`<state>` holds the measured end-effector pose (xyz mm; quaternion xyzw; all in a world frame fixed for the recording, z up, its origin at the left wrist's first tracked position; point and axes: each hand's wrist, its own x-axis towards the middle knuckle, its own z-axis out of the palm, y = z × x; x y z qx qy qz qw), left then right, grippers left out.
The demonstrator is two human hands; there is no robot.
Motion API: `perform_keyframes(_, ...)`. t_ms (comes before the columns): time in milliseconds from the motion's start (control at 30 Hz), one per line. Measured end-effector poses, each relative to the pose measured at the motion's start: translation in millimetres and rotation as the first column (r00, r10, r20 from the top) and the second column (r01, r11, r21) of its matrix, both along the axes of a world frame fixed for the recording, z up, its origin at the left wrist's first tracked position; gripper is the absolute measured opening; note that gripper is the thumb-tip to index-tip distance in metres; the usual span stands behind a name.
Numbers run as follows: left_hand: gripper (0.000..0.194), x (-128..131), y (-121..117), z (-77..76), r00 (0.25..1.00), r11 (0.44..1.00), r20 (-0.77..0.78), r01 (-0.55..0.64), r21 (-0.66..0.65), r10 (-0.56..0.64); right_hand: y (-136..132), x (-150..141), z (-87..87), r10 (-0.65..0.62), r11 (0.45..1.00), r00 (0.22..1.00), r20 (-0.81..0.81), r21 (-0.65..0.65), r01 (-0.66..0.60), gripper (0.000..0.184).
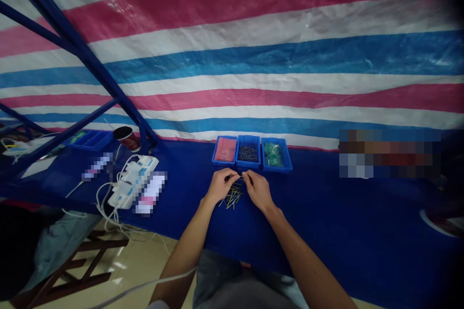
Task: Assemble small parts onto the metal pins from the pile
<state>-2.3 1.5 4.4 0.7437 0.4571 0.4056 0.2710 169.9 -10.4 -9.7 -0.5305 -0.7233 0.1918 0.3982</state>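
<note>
My left hand (220,185) and my right hand (258,190) face each other over the table, fingertips pinched. Between them runs a thin, pale rod-like piece (240,176), an end at each hand; its exact kind is too small to make out. Just below lies a loose pile of thin yellowish and dark rods (232,198) on the blue tabletop (308,222). Beyond my hands stand three blue bins in a row: one with a pink-red packet (225,149), one with dark thin pieces (248,153), one with green and clear packets (272,154).
To the left lie a white power strip (132,181) with tangled cables and a blurred-out phone (150,193). A dark red cup (127,139) stands behind them, near a blue metal frame (105,82). Striped sheeting (232,67) hangs behind the table. Another person's leg (61,246) shows at left.
</note>
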Motion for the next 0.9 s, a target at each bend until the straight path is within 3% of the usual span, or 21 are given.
perform_keyframes(100, 0.023, 0.6, -0.5, 0.3, 1.000, 1.000, -0.008, -0.001, -0.002, 0.001, 0.3, 0.8, -1.9, -0.037, 0.999, 0.998, 0.042, -0.025, 0.038, 0.044)
perform_keyframes(200, 0.024, 0.7, -0.8, 2.3, 1.000, 1.000, -0.006, -0.001, -0.006, 0.001, 0.3, 2.7, -1.3, -0.031, 0.998, 0.999, -0.015, -0.048, 0.030, 0.046)
perform_keyframes(400, 0.024, -0.4, -0.1, 5.0, 1.000, 0.999, 0.018, -0.022, -0.023, 0.023, -0.2, 4.3, 5.0, 0.059, 0.998, 0.975, -0.212, -0.021, -0.064, 0.024)
perform_keyframes(600, 0.024, -0.8, -0.4, 3.8, 1.000, 1.000, 0.007, -0.020, -0.023, 0.020, -0.1, 1.1, 4.0, 0.101, 0.995, 0.973, -0.208, 0.041, -0.094, 0.018)
perform_keyframes(900, 0.024, -0.9, 0.0, 3.1, 1.000, 1.000, 0.003, -0.024, -0.017, 0.024, -0.8, 1.8, 3.4, 0.092, 0.996, 0.975, -0.204, 0.018, -0.090, 0.017)
